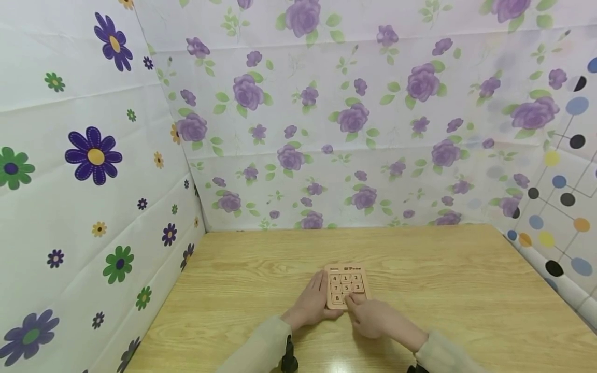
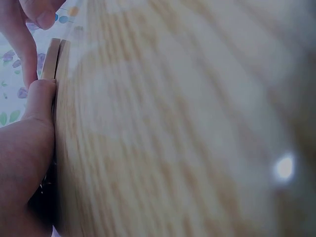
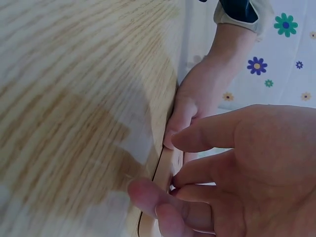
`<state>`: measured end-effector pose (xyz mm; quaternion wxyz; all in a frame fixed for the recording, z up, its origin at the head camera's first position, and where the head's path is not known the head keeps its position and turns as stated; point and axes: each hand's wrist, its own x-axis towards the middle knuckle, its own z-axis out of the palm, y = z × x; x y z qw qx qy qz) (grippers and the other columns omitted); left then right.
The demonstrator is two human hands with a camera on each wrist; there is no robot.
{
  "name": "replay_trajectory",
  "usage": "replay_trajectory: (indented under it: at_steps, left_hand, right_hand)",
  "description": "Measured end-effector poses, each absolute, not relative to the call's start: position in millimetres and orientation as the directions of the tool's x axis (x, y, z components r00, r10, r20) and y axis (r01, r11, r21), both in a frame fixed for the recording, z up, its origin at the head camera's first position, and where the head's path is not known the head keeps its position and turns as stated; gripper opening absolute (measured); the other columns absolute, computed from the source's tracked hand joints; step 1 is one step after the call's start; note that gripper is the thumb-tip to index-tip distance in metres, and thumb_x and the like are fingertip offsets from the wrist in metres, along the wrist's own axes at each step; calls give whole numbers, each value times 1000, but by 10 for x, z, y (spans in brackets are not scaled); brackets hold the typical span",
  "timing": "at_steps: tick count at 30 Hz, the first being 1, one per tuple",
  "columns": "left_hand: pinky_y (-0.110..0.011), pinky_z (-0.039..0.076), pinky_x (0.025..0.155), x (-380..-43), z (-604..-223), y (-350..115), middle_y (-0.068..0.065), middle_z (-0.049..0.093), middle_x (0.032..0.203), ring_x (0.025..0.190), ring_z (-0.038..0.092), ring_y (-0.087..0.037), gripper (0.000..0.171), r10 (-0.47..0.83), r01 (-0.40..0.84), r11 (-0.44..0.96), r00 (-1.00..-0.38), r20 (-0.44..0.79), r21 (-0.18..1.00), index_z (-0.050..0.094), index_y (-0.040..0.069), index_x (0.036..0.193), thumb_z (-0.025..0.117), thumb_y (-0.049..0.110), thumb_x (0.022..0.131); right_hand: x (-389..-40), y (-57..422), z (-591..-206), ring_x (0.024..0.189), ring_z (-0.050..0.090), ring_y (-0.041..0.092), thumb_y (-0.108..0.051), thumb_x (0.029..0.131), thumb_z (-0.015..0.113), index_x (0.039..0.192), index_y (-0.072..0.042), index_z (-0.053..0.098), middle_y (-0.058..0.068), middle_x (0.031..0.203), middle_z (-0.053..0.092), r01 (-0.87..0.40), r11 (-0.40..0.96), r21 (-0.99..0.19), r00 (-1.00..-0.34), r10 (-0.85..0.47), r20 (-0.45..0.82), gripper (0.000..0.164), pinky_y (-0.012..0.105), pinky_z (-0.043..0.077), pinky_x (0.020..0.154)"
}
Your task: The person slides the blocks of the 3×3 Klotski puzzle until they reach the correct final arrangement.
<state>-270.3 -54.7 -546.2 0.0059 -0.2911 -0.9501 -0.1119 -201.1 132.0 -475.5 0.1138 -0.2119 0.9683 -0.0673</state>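
A wooden sliding number puzzle (image 1: 346, 282) lies on the table, its visible tiles reading 4, 1, 2, then 7, 5, 3, then 8. My left hand (image 1: 312, 303) holds its lower left corner, fingers along the left side and thumb along the near edge. In the left wrist view, the thumb (image 2: 40, 98) sits against the puzzle's side (image 2: 51, 59). My right hand (image 1: 374, 316) reaches in from the near right, its fingertips touching the bottom row and hiding part of it. The right wrist view shows its fingers (image 3: 207, 170) loosely bent over the board's edge.
The wood-grain table (image 1: 252, 264) extends around the puzzle on all sides. A purple rose-patterned cloth (image 1: 326, 129) hangs behind it, a daisy-patterned cloth (image 1: 140, 176) on the left and a dotted one (image 1: 559, 207) on the right. Dark bands (image 1: 289, 357) sit at both wrists.
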Motion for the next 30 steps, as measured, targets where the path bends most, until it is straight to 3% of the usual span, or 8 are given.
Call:
replay_trajectory:
  at_steps: [9, 14, 20, 24, 30]
  left_hand:
    - [-39, 23, 123, -2707, -5459, -549, -28, 19, 157, 148, 21, -35, 110, 556, 556, 809, -829, 63, 189, 12, -11, 150, 59, 64, 85]
    - [-39, 23, 123, -2714, -5465, -543, -27, 19, 158, 148, 21, -34, 110, 557, 557, 809, -828, 59, 185, 12, -11, 150, 58, 65, 85]
    - [-40, 22, 123, -2717, -5459, -540, -27, 17, 158, 148, 19, -35, 110, 555, 554, 807, -830, 57, 204, 11, -11, 151, 58, 64, 85]
    - [-39, 22, 123, -2717, -5454, -543, -27, 17, 158, 148, 19, -35, 110, 551, 550, 810, -832, 56, 205, 10, -10, 151, 58, 64, 85]
    - [-39, 22, 123, -2712, -5445, -543, -27, 16, 158, 148, 18, -35, 110, 547, 544, 811, -836, 50, 215, 10, -10, 151, 57, 65, 85]
  right_hand:
    - [-2009, 1333, -4766, 114, 62, 34, -22, 93, 57, 142, -2, 46, 15, 147, 46, -393, 905, -161, -888, -419, -190, 54, 48, 51, 99]
    - [-2017, 1349, -4772, 99, 66, 29, -22, 93, 57, 142, -2, 46, 16, 148, 46, -390, 905, -171, -887, -419, -193, 54, 45, 54, 93]
    - [-2033, 1390, -4760, 119, 60, 33, -21, 94, 56, 142, -1, 45, 18, 147, 45, -393, 903, -173, -882, -423, -207, 53, 47, 49, 102]
    - [-2024, 1408, -4743, 99, 66, 28, -21, 94, 56, 143, -2, 44, 19, 148, 45, -389, 906, -166, -882, -418, -218, 54, 44, 55, 92]
    - [-2025, 1438, -4740, 75, 62, 21, -21, 93, 58, 144, -2, 42, 18, 149, 43, -384, 908, -170, -878, -416, -238, 57, 39, 58, 79]
